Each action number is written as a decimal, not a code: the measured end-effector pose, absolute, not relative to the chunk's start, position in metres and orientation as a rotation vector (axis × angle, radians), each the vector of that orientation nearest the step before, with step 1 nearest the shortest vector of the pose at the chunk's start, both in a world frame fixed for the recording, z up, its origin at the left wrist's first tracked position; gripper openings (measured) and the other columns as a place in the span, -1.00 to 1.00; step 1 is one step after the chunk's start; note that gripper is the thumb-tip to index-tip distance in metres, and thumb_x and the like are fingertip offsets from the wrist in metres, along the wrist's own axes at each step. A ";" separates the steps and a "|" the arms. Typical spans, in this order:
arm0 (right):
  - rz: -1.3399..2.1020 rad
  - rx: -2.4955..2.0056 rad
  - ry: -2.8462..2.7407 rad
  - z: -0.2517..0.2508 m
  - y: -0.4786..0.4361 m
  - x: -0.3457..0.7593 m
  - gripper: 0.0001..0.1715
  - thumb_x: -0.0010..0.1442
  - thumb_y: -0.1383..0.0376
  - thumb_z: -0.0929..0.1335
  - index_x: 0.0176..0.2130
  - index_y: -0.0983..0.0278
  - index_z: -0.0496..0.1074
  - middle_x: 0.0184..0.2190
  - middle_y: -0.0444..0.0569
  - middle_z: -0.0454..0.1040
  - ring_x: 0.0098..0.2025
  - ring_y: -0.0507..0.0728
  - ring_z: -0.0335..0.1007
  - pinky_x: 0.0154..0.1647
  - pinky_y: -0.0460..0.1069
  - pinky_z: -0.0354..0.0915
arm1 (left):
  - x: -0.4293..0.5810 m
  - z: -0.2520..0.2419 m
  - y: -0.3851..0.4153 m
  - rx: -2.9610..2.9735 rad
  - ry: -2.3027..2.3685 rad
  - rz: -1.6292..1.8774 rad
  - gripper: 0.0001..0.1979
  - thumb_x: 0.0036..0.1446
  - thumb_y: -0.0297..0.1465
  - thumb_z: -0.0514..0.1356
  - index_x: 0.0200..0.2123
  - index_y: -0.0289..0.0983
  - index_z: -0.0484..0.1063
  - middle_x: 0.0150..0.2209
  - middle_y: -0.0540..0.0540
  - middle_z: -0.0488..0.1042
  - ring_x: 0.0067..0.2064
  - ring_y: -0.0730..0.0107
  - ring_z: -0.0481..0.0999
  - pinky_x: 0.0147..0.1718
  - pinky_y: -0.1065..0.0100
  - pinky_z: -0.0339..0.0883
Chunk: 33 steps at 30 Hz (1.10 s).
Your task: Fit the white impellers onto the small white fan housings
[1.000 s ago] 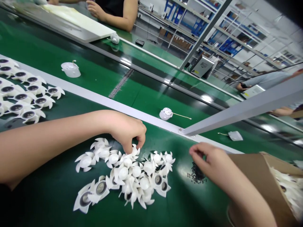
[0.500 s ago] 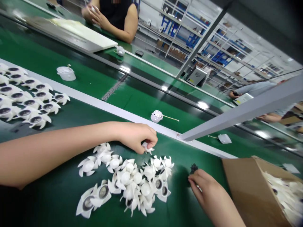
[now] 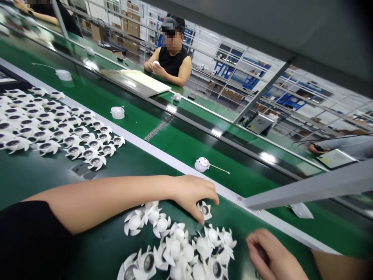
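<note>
My left hand [image 3: 196,194] reaches across the table with thumb and fingers apart. Between them is a small white fan impeller [image 3: 205,210], its dark ringed hub facing up. Just below lies a loose heap of white impellers [image 3: 178,249], some with smooth domed hubs up and others with ringed hubs up. My right hand [image 3: 271,252] is to the right of the heap, low over the table, its fingers curled together. A dark spot shows inside the curled fingers, but I cannot make out what it is.
Rows of impellers [image 3: 62,128] cover the table at left. Beyond a pale rail [image 3: 140,146], white motor housings [image 3: 202,164] sit on the green belt [image 3: 171,146]. A slanted metal post [image 3: 309,186] stands at right, above a cardboard box [image 3: 340,266]. A co-worker [image 3: 175,58] sits opposite.
My view has swung left and up. My left hand has opened from its pinch on the impeller, which now shows its ringed side. My right hand now covers where the dark cluster was.
</note>
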State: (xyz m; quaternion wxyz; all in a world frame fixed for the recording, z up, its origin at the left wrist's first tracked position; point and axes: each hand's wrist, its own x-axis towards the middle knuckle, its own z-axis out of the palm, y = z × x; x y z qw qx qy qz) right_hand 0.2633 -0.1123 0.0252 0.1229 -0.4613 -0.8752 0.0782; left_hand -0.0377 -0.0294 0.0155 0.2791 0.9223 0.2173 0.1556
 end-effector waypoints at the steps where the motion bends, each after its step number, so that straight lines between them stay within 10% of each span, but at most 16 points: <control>1: 0.304 -1.344 -2.524 0.033 -0.106 0.250 -0.77 0.29 0.26 0.25 -0.41 0.19 0.38 -0.49 -0.11 0.38 -0.51 0.04 0.36 -0.50 -0.09 0.33 | -0.037 0.013 -0.028 2.447 0.588 0.393 -0.45 -0.05 -0.13 0.41 0.00 -0.19 0.45 0.00 -0.12 0.50 -0.01 0.17 0.48 -0.11 0.25 0.34; 11: 0.743 -1.187 -2.341 0.007 -0.073 0.180 -0.83 0.28 0.32 0.28 -0.33 0.26 0.45 -0.41 -0.07 0.38 -0.44 0.04 0.30 -0.43 -0.08 0.25 | -0.038 0.002 -0.017 2.142 0.657 0.373 -0.35 -0.24 -0.31 0.50 -0.01 -0.20 0.44 -0.18 0.03 0.59 -0.19 0.37 0.52 -0.26 0.40 0.32; 33: 0.227 -1.076 -2.780 0.032 -0.089 0.164 -0.63 0.33 0.36 0.22 -0.05 0.29 0.55 -0.27 0.09 0.49 -0.31 0.15 0.45 -0.34 0.02 0.38 | -0.034 -0.001 -0.015 2.073 0.688 0.383 -0.39 -0.30 -0.37 0.51 -0.11 -0.21 0.41 -0.23 0.07 0.60 -0.22 0.39 0.50 -0.28 0.39 0.31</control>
